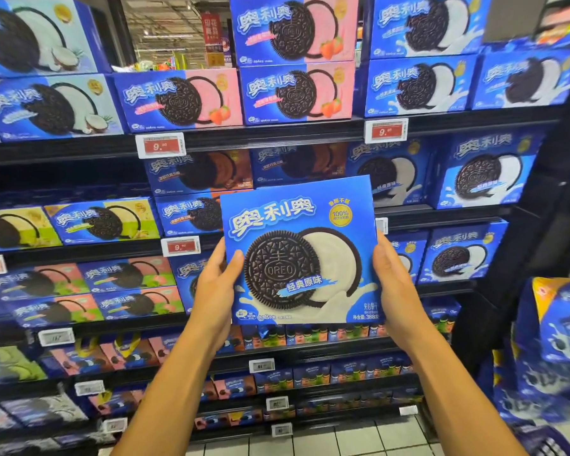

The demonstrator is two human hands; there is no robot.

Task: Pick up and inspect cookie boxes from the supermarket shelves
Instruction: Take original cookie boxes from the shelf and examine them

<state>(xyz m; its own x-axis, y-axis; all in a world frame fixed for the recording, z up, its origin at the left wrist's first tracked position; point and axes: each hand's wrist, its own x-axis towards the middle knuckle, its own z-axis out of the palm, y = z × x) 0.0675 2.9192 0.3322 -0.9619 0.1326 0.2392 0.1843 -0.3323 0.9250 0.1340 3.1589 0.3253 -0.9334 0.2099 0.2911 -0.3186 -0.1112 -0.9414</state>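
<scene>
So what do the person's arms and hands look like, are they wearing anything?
No. Both forearms are bare as far as the picture shows, with no sleeves in view. The left hand and the right hand have no gloves, and no watch, bracelet or ring can be seen on the wrists or fingers. The nails that show look short and plain. The arms are slim and reach up from the bottom edge.

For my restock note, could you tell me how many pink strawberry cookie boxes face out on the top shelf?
3: one upper box stacked on another, and a third to their left. More may sit hidden behind them.
</scene>
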